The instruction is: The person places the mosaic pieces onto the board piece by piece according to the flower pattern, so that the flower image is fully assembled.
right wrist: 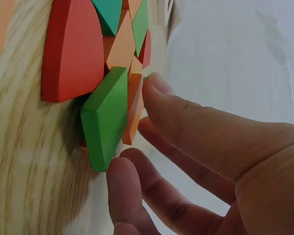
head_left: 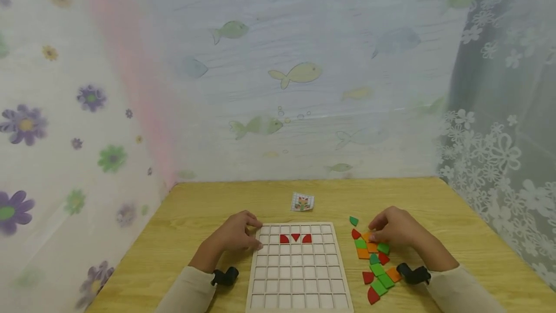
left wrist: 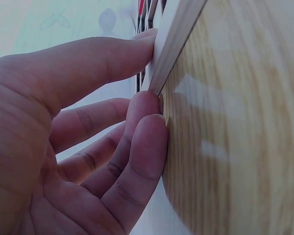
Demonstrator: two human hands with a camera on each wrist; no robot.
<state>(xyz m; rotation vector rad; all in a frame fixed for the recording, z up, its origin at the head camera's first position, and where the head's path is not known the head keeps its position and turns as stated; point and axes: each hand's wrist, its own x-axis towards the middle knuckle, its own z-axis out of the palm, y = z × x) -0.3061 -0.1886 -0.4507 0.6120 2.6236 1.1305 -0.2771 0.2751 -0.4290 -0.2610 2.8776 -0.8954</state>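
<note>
So, left hand (head_left: 236, 232) is at the left edge of the grid board (head_left: 297, 273), near its far corner: thumb on the rim, bent fingers against the side, grip closed on that edge. Board lies flat on the worktop (head_left: 208, 197). Board's second row from the far edge, middle columns: red quarter-round (head_left: 284, 239), red triangle (head_left: 295, 237), second red quarter-round (head_left: 307, 239), one per cell. Printed card (head_left: 302, 202) sits just beyond the board's far edge, small coloured figure on it. Right of the board, near its far corner: dark green tile (head_left: 354, 221). Also right of the board: loose tile cluster (head_left: 377, 269), red, orange, green. Right hand (head_left: 396, 228), right of the board, is over the cluster's far end, thumb and fingertips close to an orange tile (right wrist: 133, 112); can't tell if its grip has hold of it.
</note>
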